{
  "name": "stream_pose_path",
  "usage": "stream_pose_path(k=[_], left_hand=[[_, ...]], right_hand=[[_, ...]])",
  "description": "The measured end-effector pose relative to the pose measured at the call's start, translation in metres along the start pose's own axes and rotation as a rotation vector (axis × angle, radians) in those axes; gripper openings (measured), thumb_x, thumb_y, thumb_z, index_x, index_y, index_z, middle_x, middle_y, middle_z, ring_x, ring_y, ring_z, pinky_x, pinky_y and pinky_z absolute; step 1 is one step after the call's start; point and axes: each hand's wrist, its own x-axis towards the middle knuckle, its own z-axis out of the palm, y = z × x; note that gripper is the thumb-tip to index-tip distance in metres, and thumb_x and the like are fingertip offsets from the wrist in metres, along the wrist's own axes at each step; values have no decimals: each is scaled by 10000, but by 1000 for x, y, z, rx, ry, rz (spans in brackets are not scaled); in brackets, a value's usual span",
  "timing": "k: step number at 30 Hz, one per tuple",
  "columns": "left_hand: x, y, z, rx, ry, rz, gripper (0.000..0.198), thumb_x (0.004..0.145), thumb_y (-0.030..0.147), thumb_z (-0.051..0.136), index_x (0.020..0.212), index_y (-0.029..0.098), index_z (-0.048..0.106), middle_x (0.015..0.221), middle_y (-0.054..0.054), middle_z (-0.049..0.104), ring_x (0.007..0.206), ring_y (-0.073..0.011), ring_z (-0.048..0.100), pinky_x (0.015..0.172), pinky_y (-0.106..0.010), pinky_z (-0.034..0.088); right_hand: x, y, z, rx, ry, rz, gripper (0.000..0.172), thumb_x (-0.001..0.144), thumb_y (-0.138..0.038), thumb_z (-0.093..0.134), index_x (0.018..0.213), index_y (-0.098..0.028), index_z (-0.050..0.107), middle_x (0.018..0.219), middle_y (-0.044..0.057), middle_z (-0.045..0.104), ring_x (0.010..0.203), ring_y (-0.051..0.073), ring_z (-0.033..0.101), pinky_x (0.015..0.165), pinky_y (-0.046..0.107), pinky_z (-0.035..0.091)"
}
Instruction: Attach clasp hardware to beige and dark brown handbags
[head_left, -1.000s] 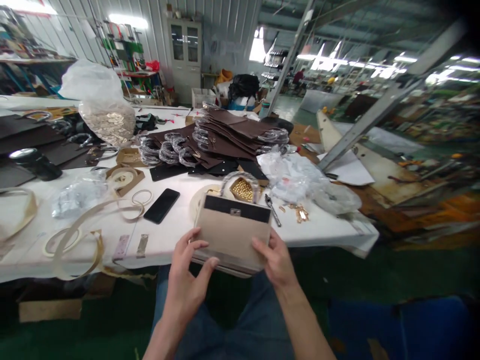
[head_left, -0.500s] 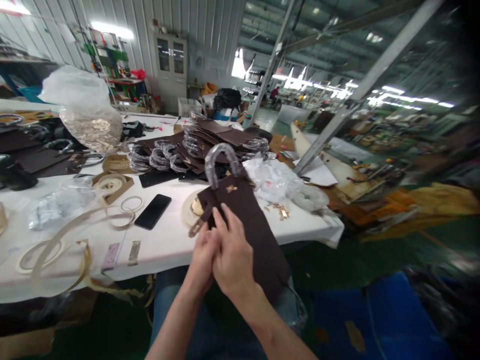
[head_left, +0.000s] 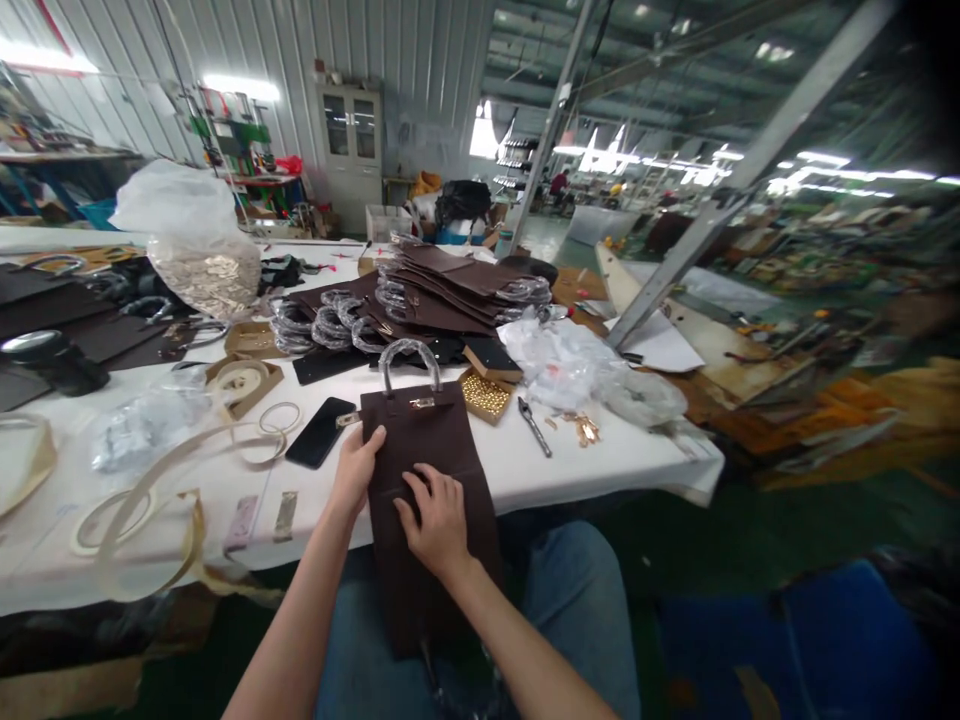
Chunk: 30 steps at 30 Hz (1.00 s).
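A dark brown handbag panel [head_left: 442,440] lies over the table's front edge and my lap, running down between my knees. Its handle [head_left: 405,348], wrapped in clear plastic, stands up at the far end, with a gold-coloured metal fitting [head_left: 424,403] just below. My left hand [head_left: 357,472] grips the panel's left edge, thumb on top and the other fingers hidden. Close to that hand, a small strap end with metal on it [head_left: 347,419] sticks out to the left. My right hand [head_left: 437,522] rests on the panel's surface, fingers apart and slightly bent, holding nothing.
Behind the panel are stacked brown bag pieces [head_left: 442,290]. To the right are a box of gold studs [head_left: 486,396], a metal tool [head_left: 535,428], gold fittings [head_left: 587,430] and plastic bags [head_left: 555,355]. A phone [head_left: 321,433] and tape rolls [head_left: 112,520] lie left.
My hands were together near the strap end and have moved apart, left to the panel's edge, right onto its face. The panel has swung left and straightened, exposing the stud box and metal tool.
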Motion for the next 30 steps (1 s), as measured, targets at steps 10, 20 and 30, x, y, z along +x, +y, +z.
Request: stream_pose_path(k=[10, 20, 30], left_hand=[[-5, -19, 0, -107, -4, 59, 623, 954, 566, 855, 1426, 171, 755, 1345, -149, 805, 1210, -334, 763, 1105, -472, 601], [-4, -26, -3, -98, 39, 57, 644, 961, 581, 846, 1455, 183, 734, 1393, -156, 793, 1236, -339, 768, 1103, -496, 622], [-9, -29, 5, -6, 178, -111, 652, 825, 563, 941, 1382, 255, 798, 1221, -70, 846, 1089, -352, 809, 1109, -612, 644]], right_hand=[[0, 36, 12, 52, 55, -183, 376, 1122, -385, 685, 1467, -236, 692, 1463, 152, 699, 1264, 328, 656, 1083, 509, 476], [-142, 114, -27, 43, -732, -407, 160, 1053, -250, 712, 1198, -216, 771, 1085, 99, 770, 1059, 276, 716, 1098, 442, 508], [-117, 142, -42, -85, -749, 181, 485, 980, -321, 811, 1450, -229, 736, 1403, 150, 761, 1333, 362, 716, 1178, 472, 539]])
